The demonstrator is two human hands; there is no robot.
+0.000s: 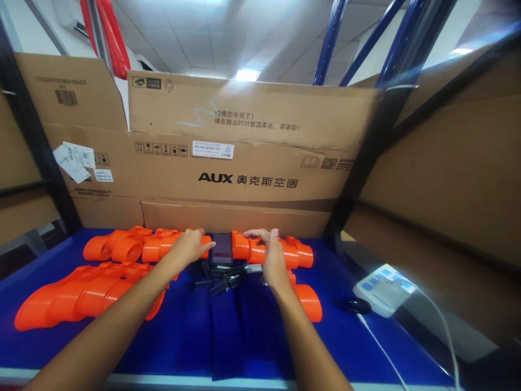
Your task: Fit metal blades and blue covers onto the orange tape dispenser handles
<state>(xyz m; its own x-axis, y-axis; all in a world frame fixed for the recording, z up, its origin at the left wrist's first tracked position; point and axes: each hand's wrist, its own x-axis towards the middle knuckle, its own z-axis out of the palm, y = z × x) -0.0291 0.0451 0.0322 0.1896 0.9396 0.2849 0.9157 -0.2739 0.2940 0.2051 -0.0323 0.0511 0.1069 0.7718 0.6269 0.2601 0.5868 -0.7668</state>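
Palm-down over the back row of orange plastic tubular parts is my left hand, thumb and fingers apart. Its thumb tip meets the left edge of a dark-screened smartphone in view; contact is unclear. On the other side, my right hand is spread beside more orange tubular parts, its fingers pointing left and partly over them. Neither hand shows anything held. Below the phone lies a loose pile of small black pieces. Dark blue strips lie in front of the pile.
A blue table surface carries everything. More orange parts lie front left, and another orange piece sits behind my right forearm. To the right are a white device with a cable and a black oval object. Cardboard walls the back.
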